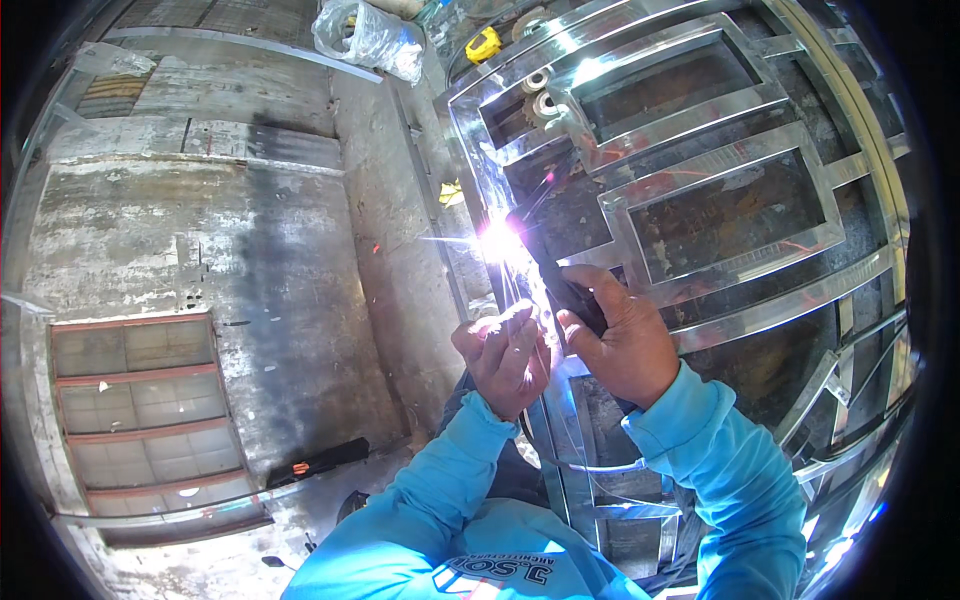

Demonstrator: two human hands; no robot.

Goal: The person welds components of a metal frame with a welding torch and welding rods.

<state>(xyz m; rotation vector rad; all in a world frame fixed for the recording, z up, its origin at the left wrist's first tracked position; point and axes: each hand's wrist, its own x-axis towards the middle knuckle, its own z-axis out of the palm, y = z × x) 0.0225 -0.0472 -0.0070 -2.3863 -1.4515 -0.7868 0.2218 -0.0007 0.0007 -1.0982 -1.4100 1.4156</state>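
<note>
My right hand [632,342] is wrapped round the dark handle of a welding torch [572,298], which points up and to the left. At its tip a bright white-violet welding arc [498,240] glares on the left edge of a shiny metal frame [735,225]. Just to the left, the fingers of my left hand [508,362] are pinched round a thin filler rod [512,285] reaching toward the arc. Glare hides the torch tip, the rod's end and the weld spot. Both forearms wear light blue sleeves.
Round metal rings [543,104] and a yellow tape measure [483,45] lie at the frame's far end. A clear plastic bag [372,42] sits farther left. A worn concrete wall [190,230] with a red-framed window [145,405] fills the left side. Metal bars [835,385] lie at right.
</note>
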